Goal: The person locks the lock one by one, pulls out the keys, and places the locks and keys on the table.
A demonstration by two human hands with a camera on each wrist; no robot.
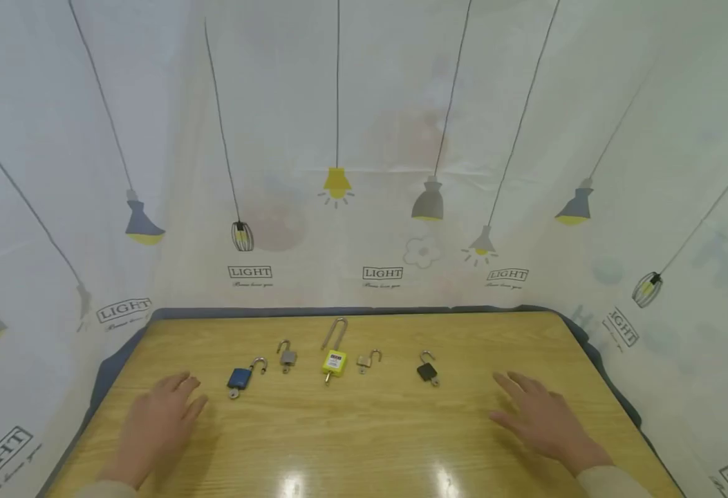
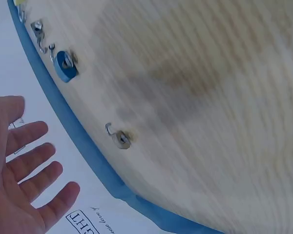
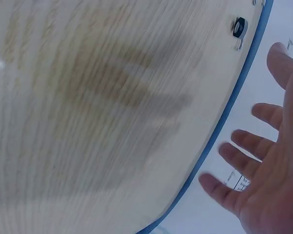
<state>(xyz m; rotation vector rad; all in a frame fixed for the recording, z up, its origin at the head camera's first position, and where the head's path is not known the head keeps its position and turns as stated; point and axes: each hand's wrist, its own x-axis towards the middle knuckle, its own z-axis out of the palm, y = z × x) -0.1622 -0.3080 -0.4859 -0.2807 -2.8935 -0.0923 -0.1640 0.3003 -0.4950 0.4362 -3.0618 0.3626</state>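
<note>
Padlocks are laid out toward the far edge of the table [image 1: 351, 429], shackles unlatched, keys inserted: blue padlock [image 1: 239, 377] at left, then grey padlock [image 1: 288, 358], yellow padlock [image 1: 335, 361] with white label and long shackle, small brass-toned padlock [image 1: 364, 361], black padlock [image 1: 427, 372] at right. Another metal padlock [image 2: 121, 140] is seen left of the blue. Left hand [image 1: 158, 415] and right hand [image 1: 538, 418] are held above, fingers spread, nothing grasped.

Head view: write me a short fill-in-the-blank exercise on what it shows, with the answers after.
In view, the left hand is nearest the ____ padlock.
The right hand is nearest the ____ padlock.
The longest-shackled padlock is bright ____.
The boxed word repeated on the backdrop reads ____.

Missing words: blue; black; yellow; LIGHT.
</note>
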